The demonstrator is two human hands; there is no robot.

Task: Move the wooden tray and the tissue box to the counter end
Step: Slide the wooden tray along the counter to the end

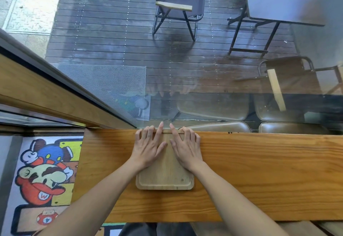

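Observation:
A pale wooden tray point(165, 176) with rounded corners lies flat on the wooden counter point(259, 170), its far edge against the window glass. My left hand point(148, 146) rests flat on the tray's far left part, fingers spread and reaching its far edge. My right hand point(185, 148) lies flat on the far right part in the same way. Neither hand curls around the tray. No tissue box is in view.
The counter's left end point(81, 161) is close by, with a cartoon floor mat point(46, 176) below it. A glass window point(204, 68) runs along the counter's far edge. Brown stool seats point(219, 127) stand behind the counter; chairs and a table stand outside.

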